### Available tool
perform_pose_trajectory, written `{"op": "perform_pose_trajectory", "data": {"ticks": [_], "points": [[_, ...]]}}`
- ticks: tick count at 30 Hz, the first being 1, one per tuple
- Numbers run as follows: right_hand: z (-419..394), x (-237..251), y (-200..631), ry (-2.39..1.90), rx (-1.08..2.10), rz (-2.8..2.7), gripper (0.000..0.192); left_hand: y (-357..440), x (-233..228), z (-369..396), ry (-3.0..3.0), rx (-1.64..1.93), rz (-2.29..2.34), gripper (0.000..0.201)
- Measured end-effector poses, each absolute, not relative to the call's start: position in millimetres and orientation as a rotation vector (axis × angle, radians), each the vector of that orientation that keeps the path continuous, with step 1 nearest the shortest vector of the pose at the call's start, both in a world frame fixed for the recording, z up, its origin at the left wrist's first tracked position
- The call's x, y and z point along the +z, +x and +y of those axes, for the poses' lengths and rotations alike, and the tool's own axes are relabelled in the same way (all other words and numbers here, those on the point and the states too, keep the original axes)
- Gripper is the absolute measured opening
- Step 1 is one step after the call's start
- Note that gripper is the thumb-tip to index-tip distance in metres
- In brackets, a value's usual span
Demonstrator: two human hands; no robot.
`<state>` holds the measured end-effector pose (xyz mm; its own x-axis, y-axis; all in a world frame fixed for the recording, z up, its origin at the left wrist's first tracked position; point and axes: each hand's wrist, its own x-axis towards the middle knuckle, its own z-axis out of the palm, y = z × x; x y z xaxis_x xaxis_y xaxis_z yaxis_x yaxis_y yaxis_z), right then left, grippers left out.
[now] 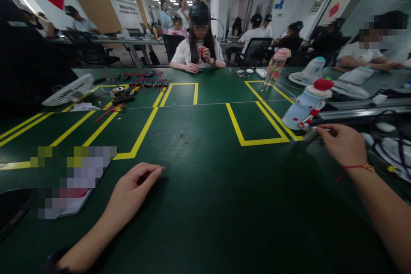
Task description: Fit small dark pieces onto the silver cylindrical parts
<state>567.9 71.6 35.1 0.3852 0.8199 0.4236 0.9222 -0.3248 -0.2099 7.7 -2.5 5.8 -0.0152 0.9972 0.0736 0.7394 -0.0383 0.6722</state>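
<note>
My right hand point(346, 147), with a red cord bracelet at its wrist, pinches a small grey cylindrical object point(310, 135). Motion blurs that object, so its exact kind does not show. It is just in front of a light blue bottle point(301, 109) with a red cap and red dots, near the bottle's base. At the left, my left hand point(135, 186) rests on the green table point(205, 205), fingers curled and thumb against the forefinger, with nothing visible in them. Left of that hand lies a flat, partly pixelated item point(86, 180), with a dark phone-like slab point(13, 207) beyond it.
Yellow tape lines point(265, 142) mark the table. Bundles of coloured wires point(144, 80) and a white fan point(70, 90) lie at the far left. A pink-lidded bottle point(276, 68), more fans point(306, 75) and cables point(390, 137) occupy the right. A person point(201, 47) sits opposite.
</note>
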Motion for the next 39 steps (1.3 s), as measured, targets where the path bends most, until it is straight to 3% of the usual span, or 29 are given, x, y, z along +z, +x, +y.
{"op": "perform_pose_trajectory", "data": {"ticks": [19,30,39], "points": [[81.8,30.7,576.3,-2.207,-0.064,-1.203,0.045,6.6,4.8,-3.2,1.824,0.763,1.804,0.031],[79.5,21.2,571.5,-2.15,-0.067,-1.199,0.033,5.9,3.8,-3.4,1.85,0.754,1.795,0.032],[70.9,8.8,561.2,-2.05,-0.153,-1.268,0.046,6.1,5.5,-4.3,1.834,0.735,1.772,0.03]]}}
